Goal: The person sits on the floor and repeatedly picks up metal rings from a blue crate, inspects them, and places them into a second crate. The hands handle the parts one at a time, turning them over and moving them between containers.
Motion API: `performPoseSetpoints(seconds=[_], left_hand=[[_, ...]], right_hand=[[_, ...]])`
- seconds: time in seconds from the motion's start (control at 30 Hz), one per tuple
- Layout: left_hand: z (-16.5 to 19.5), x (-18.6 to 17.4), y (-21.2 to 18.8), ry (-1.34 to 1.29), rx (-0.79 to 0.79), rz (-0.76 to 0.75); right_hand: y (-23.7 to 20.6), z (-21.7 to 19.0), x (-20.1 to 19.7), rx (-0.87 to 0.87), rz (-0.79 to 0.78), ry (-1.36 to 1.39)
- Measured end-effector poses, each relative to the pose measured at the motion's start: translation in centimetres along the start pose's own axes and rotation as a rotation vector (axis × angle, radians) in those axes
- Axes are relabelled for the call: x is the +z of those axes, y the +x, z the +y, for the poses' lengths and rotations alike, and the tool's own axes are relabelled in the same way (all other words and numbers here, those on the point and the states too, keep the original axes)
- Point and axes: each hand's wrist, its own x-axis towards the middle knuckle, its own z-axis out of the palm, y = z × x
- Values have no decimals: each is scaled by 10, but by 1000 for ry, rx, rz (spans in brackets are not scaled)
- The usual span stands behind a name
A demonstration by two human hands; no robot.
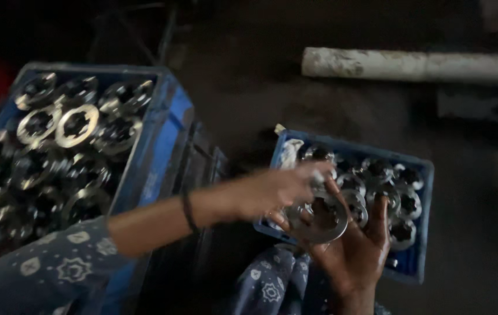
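Right hand (pixel 356 248) cradling a metal ring (pixel 319 219), left hand (pixel 281 189) pinching its top edge, both over the smaller blue crate (pixel 418 262), larger blue crate (pixel 167 128) of rings left of it

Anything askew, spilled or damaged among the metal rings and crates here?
Nothing stands out. Both hands, left hand and right hand, hold one metal ring over the small blue crate. The large blue crate holds piled rings; none lie outside. The picture is dim and blurred, so fine damage would not show.

Dim, murky shadows, motion blur, faint metal glints
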Motion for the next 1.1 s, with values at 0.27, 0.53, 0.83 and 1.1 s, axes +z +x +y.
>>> performPoseSetpoints(seconds=[0.27,0.53,0.83,1.1], left_hand=[[-27,43,-14,1107,127,210],[-40,30,-33,1093,199,526],[14,-29,-158,848,122,654],[47,-47,-319,694,-534,889]], right_hand=[[19,15,-25,-120,434,-670],[37,24,-60,-41,287,-669],[46,44,-18,159,56,-967],[65,45,-52,-29,258,-883]])
